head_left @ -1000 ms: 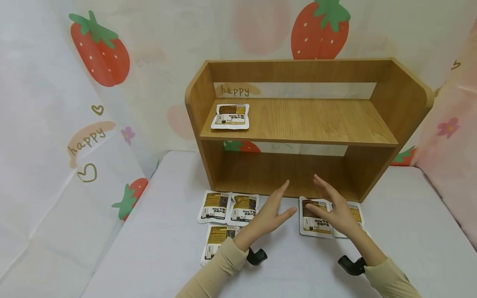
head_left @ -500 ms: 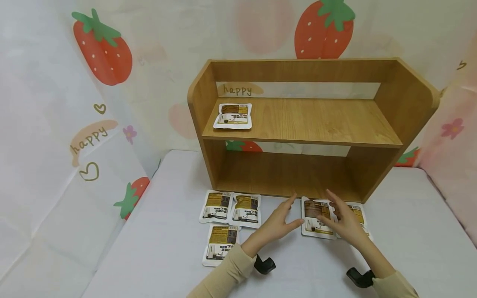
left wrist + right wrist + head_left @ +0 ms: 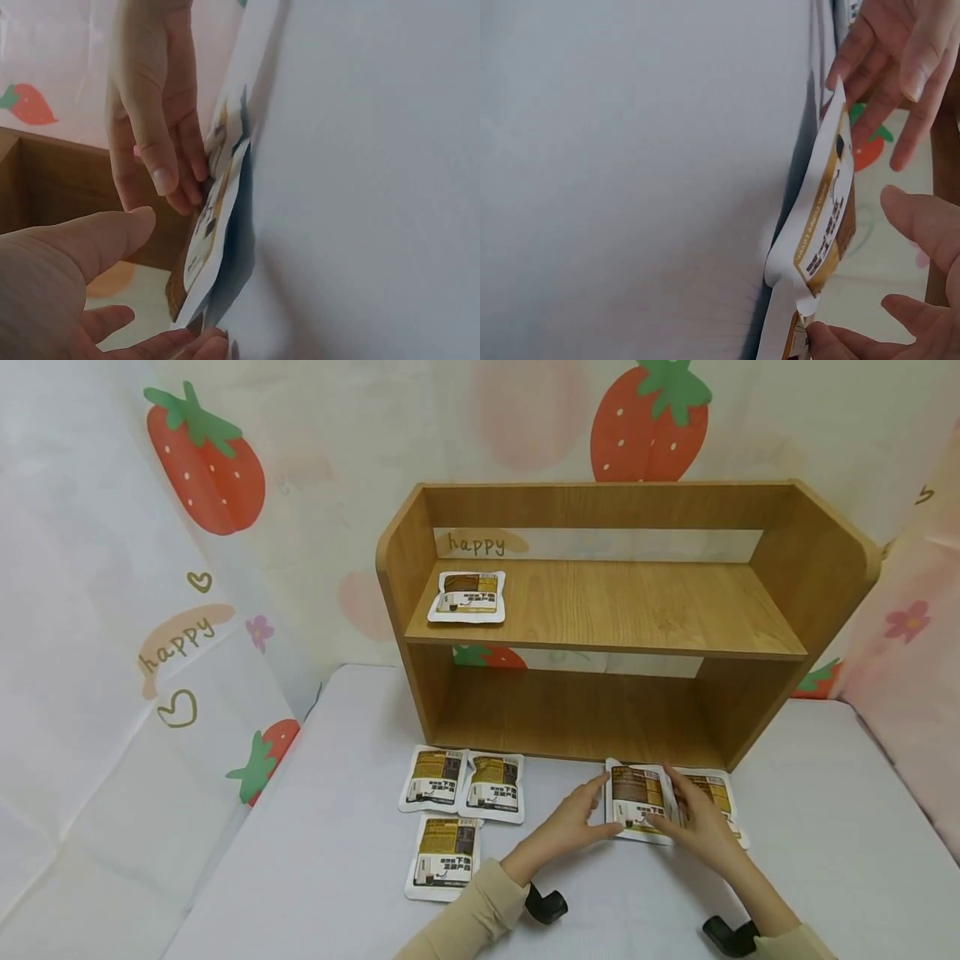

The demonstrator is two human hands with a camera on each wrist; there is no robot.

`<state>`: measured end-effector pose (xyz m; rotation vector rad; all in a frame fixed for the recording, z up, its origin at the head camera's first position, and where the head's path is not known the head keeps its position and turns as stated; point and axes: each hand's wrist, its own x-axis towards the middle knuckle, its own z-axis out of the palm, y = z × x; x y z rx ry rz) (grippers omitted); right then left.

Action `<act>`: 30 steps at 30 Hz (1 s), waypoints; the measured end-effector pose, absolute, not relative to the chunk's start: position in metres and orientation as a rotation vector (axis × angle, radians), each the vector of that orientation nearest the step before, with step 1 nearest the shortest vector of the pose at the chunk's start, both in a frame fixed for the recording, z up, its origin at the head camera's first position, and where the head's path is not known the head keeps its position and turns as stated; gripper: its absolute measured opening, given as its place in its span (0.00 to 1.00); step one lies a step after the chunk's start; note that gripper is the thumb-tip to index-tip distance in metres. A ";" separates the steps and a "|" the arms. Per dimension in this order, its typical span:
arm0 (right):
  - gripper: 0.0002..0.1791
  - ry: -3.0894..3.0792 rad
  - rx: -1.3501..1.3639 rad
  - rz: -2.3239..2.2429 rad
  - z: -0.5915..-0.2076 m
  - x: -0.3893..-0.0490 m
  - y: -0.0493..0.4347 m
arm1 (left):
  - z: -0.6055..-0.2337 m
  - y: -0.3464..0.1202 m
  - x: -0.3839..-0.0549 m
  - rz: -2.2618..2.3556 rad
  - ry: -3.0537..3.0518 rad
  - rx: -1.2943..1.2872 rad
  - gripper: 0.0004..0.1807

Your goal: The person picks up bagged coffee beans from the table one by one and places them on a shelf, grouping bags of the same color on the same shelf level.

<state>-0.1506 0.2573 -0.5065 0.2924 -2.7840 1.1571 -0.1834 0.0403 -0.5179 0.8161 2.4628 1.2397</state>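
Note:
A flat white-edged food pouch (image 3: 636, 793) with a brown and gold label lies on the white table in front of the shelf. My left hand (image 3: 564, 827) is at its left edge, fingertips right at the rim and thumb held apart. On the other side my right hand (image 3: 703, 831) reaches over the pouch's right edge, fingers spread. In the right wrist view the pouch (image 3: 829, 217) stands out at a slant between both hands. A second pouch (image 3: 714, 793) lies to the right, partly hidden behind my right hand.
A two-tier wooden shelf (image 3: 611, 647) stands behind the pouches. One pouch (image 3: 468, 597) lies at the left of its upper board. On the table at left lie three more: a pouch (image 3: 433, 778), another pouch (image 3: 493, 785) and a nearer pouch (image 3: 444, 856).
Both hands have come down and closer in on the brown-labelled pouch, the left one moving rightward to its left edge. The other pouches have stayed in place.

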 end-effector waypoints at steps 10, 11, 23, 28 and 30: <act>0.43 -2.837 0.282 1.038 -0.512 -0.148 0.253 | -0.523 0.052 -0.180 1.355 2.409 0.717 0.43; 0.42 -2.832 0.287 1.037 -0.513 -0.148 0.253 | -0.524 0.052 -0.181 1.370 2.411 0.707 0.43; 0.43 -2.843 0.284 1.023 -0.517 -0.147 0.244 | -0.536 0.054 -0.185 1.392 2.490 0.714 0.37; 0.43 -2.831 0.290 1.020 -0.517 -0.146 0.244 | -0.540 0.053 -0.186 1.521 2.364 0.654 0.34; 0.43 -2.839 0.283 1.033 -0.517 -0.146 0.243 | -0.541 0.052 -0.188 1.570 2.297 0.615 0.34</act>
